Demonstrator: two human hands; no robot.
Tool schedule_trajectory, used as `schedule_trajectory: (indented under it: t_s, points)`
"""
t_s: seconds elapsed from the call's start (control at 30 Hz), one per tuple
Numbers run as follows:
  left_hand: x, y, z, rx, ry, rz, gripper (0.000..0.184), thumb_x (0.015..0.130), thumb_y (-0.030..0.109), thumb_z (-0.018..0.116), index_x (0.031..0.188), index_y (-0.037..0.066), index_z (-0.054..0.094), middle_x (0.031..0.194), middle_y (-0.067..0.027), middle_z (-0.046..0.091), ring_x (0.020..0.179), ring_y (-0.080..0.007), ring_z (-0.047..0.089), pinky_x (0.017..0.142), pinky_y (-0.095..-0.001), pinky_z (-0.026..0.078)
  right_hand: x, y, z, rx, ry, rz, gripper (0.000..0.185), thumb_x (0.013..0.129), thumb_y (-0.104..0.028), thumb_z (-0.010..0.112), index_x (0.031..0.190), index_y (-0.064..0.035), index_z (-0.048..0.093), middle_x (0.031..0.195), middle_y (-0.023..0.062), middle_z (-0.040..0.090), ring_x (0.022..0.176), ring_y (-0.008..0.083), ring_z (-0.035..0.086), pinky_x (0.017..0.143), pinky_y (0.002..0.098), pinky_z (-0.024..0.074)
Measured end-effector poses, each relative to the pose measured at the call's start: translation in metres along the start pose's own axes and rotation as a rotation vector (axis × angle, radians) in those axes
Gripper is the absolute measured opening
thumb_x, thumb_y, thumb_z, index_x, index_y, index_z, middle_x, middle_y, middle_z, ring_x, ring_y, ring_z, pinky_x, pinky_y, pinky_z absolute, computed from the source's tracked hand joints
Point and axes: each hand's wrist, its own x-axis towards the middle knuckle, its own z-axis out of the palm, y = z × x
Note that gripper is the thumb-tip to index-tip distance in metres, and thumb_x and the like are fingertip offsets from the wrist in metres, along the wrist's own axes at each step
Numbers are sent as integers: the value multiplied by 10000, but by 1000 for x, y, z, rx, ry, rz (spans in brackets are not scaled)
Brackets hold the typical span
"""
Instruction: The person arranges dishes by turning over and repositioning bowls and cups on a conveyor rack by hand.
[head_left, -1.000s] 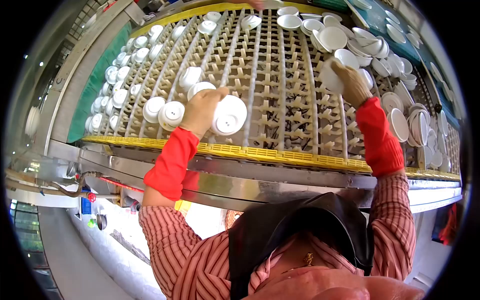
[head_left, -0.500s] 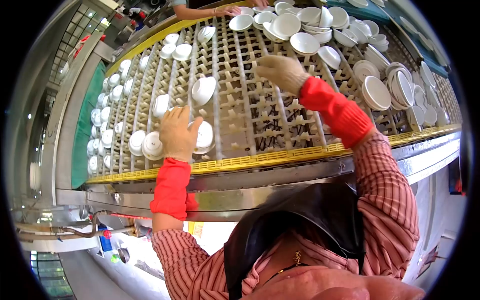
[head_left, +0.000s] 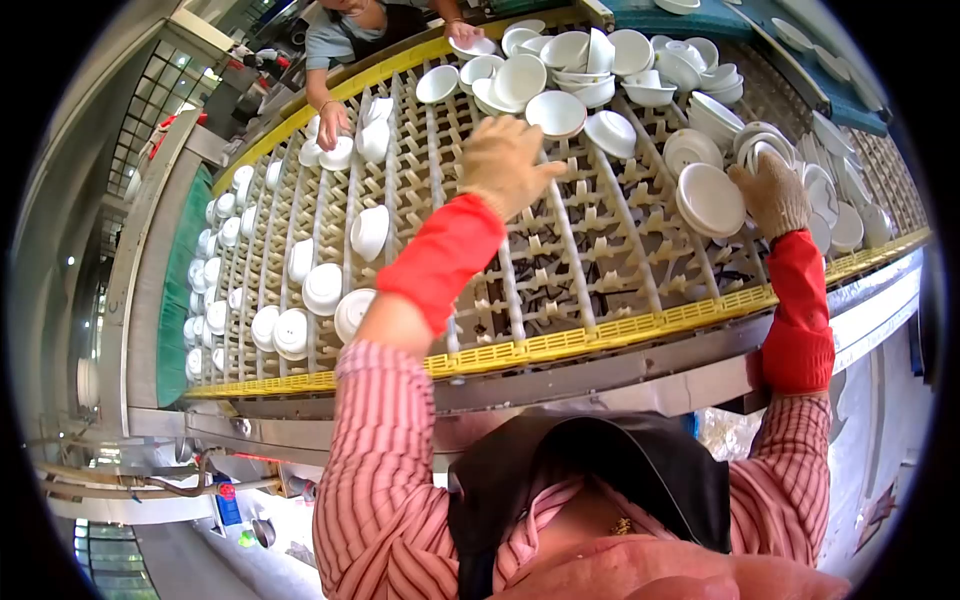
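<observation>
My left hand (head_left: pixel 505 165), in a tan glove with a red cuff, is stretched over the rack with thumb and fingers apart. Its fingertips are just short of a white bowl (head_left: pixel 556 114) at the near edge of a pile. At the right, my right hand (head_left: pixel 775 197), gloved the same way, has its fingers on the rim of a white bowl (head_left: pixel 762 143) in a leaning stack; the fingertips are partly hidden among the rims. Beside its thumb lies a shallow white bowl (head_left: pixel 711 200).
A pegged conveyor (head_left: pixel 640 270) with a yellow edge (head_left: pixel 540 347) spans the view. Upside-down bowls (head_left: pixel 323 289) sit at its left, up to a green curtain (head_left: pixel 172 290). Across it, another person's hand (head_left: pixel 335 125) touches a bowl; their other hand (head_left: pixel 463 32) is by the pile.
My left hand has moved right and up, away from the upside-down bowls. My right hand has gone right to the stack. The other person's hand has moved left to some bowls.
</observation>
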Motion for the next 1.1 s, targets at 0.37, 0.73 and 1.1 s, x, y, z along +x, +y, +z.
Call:
schedule_trajectory:
  t_s: [0.37, 0.73, 1.1]
  points:
    - [64, -29, 133, 35, -46, 15, 417, 1016, 524, 714, 994, 131, 852, 1080, -100, 798, 1094, -300, 715, 1020, -432, 529, -19, -15, -14, 239, 11, 4, 489, 909, -497, 792, 1010, -20, 766, 891, 247, 750, 859, 421, 747, 765, 524, 575]
    - [-41, -148, 27, -1091, 421, -885, 454, 1048, 458, 689, 1168, 38, 814, 1072, -136, 815, 960, -263, 770, 853, -372, 601, -65, -111, -13, 882, -624, 37, 695, 953, -491, 858, 1318, 89, 745, 1079, 204, 808, 895, 234, 801, 778, 314, 650]
    - [-155, -132, -48, 79, -215, -559, 544, 991, 553, 736, 1248, 75, 770, 1146, -170, 796, 1080, -420, 751, 938, -557, 587, -55, -230, -12, 672, -823, -372, 432, 1040, -415, 739, 1212, -24, 804, 1088, 194, 804, 936, 271, 786, 846, 388, 649]
